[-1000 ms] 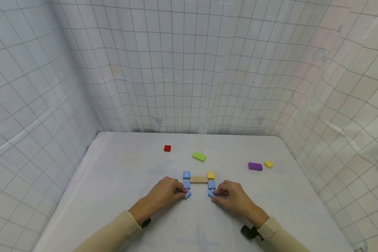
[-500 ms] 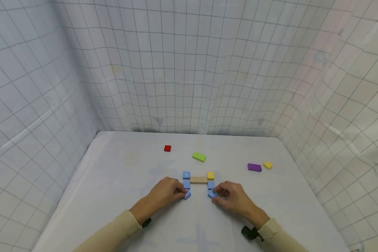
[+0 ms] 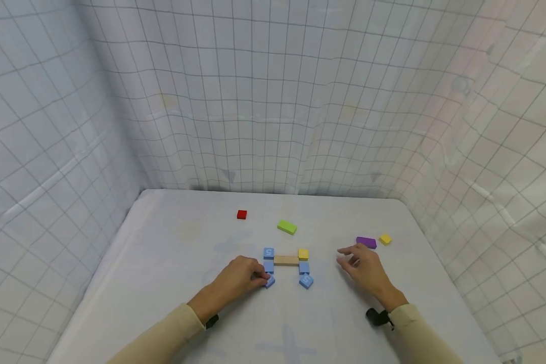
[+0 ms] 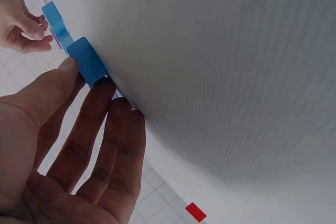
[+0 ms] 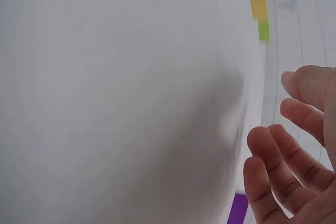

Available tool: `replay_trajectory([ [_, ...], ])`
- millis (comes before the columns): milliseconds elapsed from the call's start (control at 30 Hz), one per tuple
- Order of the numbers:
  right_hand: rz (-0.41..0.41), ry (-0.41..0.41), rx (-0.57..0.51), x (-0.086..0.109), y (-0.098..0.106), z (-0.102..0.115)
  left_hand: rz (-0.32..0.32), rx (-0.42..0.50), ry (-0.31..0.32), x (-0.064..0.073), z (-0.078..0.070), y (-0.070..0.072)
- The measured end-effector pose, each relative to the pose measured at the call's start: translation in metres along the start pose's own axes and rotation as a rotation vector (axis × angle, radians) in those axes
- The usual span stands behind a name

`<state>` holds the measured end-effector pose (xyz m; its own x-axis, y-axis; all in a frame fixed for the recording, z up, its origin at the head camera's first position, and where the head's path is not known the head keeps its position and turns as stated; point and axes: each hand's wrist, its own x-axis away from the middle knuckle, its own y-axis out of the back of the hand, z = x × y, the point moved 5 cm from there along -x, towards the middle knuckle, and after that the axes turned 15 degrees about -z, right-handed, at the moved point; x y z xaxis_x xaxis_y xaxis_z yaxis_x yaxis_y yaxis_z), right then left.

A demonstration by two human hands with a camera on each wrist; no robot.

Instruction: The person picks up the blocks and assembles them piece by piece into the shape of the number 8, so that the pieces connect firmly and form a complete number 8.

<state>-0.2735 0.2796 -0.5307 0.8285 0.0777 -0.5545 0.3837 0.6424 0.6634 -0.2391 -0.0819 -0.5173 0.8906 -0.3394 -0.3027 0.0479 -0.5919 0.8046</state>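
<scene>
My left hand (image 3: 243, 274) pinches a blue block (image 4: 87, 60) between thumb and fingertips at the lower left end of a small block figure. That figure has a wooden bar (image 3: 286, 260) across the middle, a blue numbered block (image 3: 268, 253) at its upper left and a yellow block (image 3: 303, 254) at its upper right. Plain blue blocks (image 3: 268, 267) sit below these corners. A tilted blue block (image 3: 306, 281) with a marking lies at the lower right, untouched. My right hand (image 3: 366, 270) is held over the table, fingers apart and holding nothing, just before the purple block (image 3: 366, 242).
Beyond the figure lie a red block (image 3: 242, 215) and a lime green block (image 3: 287, 227). A small yellow block (image 3: 385, 239) is at the right, beside the purple one. Gridded white curtains (image 3: 273, 101) enclose the table (image 3: 186, 222) at the back and sides.
My right hand has let go of the tilted blue block at the lower right and moved right, toward the purple block. The left hand stays in place on its block.
</scene>
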Motion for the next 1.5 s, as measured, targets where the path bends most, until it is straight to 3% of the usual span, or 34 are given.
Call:
replay_trajectory([
  [167, -0.039, -0.047, 0.037, -0.013, 0.019, -0.03, 0.01, -0.007, 0.018, 0.001, 0.001, -0.002],
  [333, 0.034, -0.143, 0.117, -0.021, 0.029, -0.057, 0.002, 0.001, -0.002, 0.001, 0.0, -0.003],
  [500, 0.085, -0.155, 0.141, -0.028, 0.032, -0.069, -0.021, 0.004, -0.024, 0.001, -0.001, -0.001],
  [767, 0.06, -0.123, 0.122, -0.039, 0.035, -0.073, 0.0, 0.005, 0.015, -0.002, 0.003, -0.002],
  [1000, 0.114, -0.121, 0.148, -0.046, 0.036, -0.075, 0.022, 0.015, 0.007, -0.002, 0.001, -0.001],
  [1200, 0.103, -0.123, 0.133, -0.038, 0.036, -0.075, 0.008, 0.032, -0.012, 0.0, -0.003, 0.001],
  [1500, 0.087, -0.117, 0.094, -0.025, 0.029, -0.06, 0.021, 0.013, 0.014, -0.004, -0.005, 0.002],
])
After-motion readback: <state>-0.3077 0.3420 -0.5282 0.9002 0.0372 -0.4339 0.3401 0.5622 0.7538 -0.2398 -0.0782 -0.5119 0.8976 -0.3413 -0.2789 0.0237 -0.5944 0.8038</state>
